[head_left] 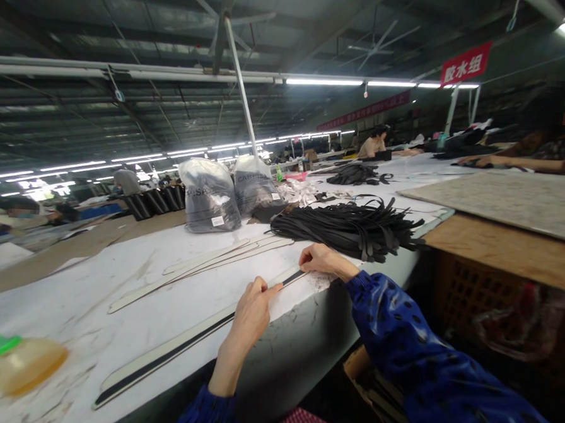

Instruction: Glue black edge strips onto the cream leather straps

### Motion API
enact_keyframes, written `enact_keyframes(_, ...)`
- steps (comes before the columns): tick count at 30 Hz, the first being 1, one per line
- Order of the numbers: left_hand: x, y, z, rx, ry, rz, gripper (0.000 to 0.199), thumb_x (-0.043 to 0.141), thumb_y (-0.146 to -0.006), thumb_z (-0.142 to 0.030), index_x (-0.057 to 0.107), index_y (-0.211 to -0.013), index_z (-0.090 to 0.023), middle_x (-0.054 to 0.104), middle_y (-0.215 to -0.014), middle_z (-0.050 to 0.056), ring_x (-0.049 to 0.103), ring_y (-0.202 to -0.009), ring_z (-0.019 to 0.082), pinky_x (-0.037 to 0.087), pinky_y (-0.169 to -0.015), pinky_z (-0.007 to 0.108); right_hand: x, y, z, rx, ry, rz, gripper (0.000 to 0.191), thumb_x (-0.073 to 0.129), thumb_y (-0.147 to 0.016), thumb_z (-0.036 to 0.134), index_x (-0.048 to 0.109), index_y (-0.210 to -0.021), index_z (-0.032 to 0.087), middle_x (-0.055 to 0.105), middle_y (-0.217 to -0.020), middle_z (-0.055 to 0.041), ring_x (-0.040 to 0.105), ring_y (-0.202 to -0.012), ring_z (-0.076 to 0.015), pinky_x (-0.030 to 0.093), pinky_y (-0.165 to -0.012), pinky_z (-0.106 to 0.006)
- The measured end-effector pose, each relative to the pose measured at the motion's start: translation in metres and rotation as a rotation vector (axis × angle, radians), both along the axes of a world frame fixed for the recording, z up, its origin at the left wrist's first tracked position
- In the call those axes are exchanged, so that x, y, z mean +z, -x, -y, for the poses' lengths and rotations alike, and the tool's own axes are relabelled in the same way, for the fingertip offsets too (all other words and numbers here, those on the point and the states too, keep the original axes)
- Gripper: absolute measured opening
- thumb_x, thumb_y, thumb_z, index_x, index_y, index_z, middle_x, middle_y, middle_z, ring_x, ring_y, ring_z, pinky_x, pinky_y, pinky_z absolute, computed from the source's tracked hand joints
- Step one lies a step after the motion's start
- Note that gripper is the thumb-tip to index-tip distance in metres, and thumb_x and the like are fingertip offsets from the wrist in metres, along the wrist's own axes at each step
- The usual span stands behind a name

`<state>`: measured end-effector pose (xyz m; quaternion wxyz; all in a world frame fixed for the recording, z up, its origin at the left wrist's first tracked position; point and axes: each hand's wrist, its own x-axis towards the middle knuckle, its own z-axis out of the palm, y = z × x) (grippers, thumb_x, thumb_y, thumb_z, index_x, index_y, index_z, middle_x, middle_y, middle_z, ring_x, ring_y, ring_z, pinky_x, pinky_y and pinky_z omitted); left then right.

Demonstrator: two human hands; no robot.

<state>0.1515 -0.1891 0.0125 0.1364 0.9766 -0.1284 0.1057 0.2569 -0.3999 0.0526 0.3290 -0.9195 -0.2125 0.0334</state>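
Right hand (320, 258) pinches the black strip (293, 278), best kept straight on the pale strip (146, 360); left hand (251, 311) touches, grip unclear.

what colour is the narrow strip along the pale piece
The narrow strip is black; see the head view.

Two filled plastic bags (209, 195) stand side by side on the desk (80, 318), while a red sign (465, 65) and a ceiling fan (375, 50) show overhead, farther back.
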Motion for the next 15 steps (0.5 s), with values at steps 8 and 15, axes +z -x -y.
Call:
enact_keyframes(8, 0.003, 0.003, 0.002, -0.003, -0.009, 0.013, 0.054, 0.032, -0.086, -0.005, 0.059, -0.126, -0.030, 0.048, -0.098, 0.006, 0.049, -0.091, 0.020, 0.042, -0.082, 0.029, -0.009, -0.006, 0.001, -0.020, -0.048, 0.050, 0.018, 0.069, -0.060, 0.013, 0.067, -0.077, 0.015, 0.062, -0.077, -0.0008, 0.051, -0.065, -0.0104, 0.037, -0.055, -0.019)
enact_keyframes(15, 0.003, 0.004, 0.003, 0.009, -0.044, 0.011, 0.054, 0.031, -0.087, -0.006, 0.058, -0.127, -0.030, 0.048, -0.098, 0.006, 0.050, -0.090, 0.020, 0.042, -0.080, 0.030, 0.001, -0.011, 0.016, -0.022, -0.285, -0.040, 0.019, 0.051, -0.085, 0.026, 0.060, -0.096, 0.014, 0.056, -0.069, -0.0004, 0.049, -0.053, -0.0081, 0.043, -0.049, -0.019)
